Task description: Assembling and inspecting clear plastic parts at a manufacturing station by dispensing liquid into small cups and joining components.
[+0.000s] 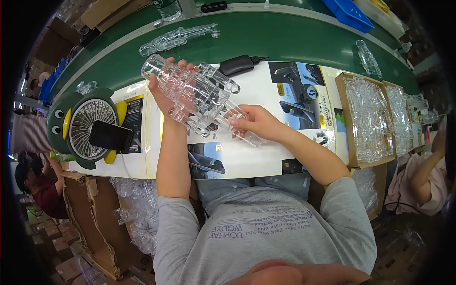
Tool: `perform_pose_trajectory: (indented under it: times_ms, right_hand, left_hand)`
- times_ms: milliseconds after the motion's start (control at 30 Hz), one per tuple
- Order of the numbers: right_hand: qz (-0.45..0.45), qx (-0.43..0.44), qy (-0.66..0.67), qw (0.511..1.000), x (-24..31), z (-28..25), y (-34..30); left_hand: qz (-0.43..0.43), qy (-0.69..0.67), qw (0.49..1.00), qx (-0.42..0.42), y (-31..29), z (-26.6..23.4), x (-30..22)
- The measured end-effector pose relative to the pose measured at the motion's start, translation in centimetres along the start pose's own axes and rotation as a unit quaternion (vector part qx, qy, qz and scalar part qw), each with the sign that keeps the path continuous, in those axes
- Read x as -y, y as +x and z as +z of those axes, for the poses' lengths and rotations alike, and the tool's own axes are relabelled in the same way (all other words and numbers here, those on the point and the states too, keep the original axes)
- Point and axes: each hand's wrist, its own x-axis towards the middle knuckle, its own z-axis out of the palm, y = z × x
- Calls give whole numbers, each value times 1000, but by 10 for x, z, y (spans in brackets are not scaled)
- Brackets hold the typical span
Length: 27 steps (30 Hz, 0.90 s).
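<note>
A large clear plastic piece [192, 92], with a wide cylinder at one end and several tubes and round knobs, is tilted above the printed sheet on the table. My left hand [164, 97] is wrapped round its wide end, with fingertips showing behind and beyond it. Near its narrow end, my right hand [259, 122] pinches a clear tubular part with thumb and fingers. Through the transparent plastic, I cannot tell whether that part is joined to the piece. A black pouch-like object [236, 65] lies just beyond the held piece.
Another long clear part [178, 40] lies on the green table [285, 35], and a smaller one [368, 59] farther right. A cardboard box [350, 118] holds many clear parts at right. A penguin-shaped fan [92, 126] with a phone [110, 136] before it stands left. Co-workers sit either side.
</note>
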Motion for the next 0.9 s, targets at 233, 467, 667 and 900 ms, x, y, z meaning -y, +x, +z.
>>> perform_pose_trajectory:
  times_ms: [233, 467, 667, 900]
  right_hand:
    - [6, -24, -31, 999, 8, -5, -4]
    - [-87, -177, -474, 858, 12, -3, -12]
    - [-86, -194, -448, 869, 6, 6, -7]
    - [-10, -163, -421, 892, 22, 3, -13]
  left_hand:
    - [1, 27, 997, -67, -1, -2, 4]
    - [32, 120, 986, -115, -2, 2, 11]
    - [66, 99, 988, -101, -3, 6, 14]
    - [49, 74, 985, -147, -4, 9, 18]
